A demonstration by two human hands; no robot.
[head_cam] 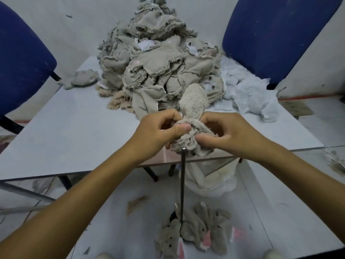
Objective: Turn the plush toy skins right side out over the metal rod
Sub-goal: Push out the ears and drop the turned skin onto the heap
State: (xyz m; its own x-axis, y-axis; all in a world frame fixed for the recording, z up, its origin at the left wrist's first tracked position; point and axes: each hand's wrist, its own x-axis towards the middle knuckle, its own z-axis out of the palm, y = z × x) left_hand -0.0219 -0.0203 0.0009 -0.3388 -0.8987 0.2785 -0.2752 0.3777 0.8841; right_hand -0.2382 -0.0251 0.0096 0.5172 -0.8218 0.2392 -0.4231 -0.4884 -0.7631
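A beige plush skin [193,109] sits over the top of an upright metal rod [182,184]. Its fluffy limb sticks up and its bunched lower fabric hangs round the rod's upper end. My left hand [160,130] pinches the bunched fabric from the left, thumb on top. My right hand [226,132] pinches it from the right. The rod's tip is hidden inside the skin. A tall heap of inside-out beige skins [158,58] lies on the white table [74,128] behind.
Several fluffy skins with pink ears [196,232] lie on the floor round the rod's base. A white bag of plush [211,176] stands under the table edge. White stuffing [250,98] lies at the table's right. Blue chairs [22,58] [276,34] flank the table.
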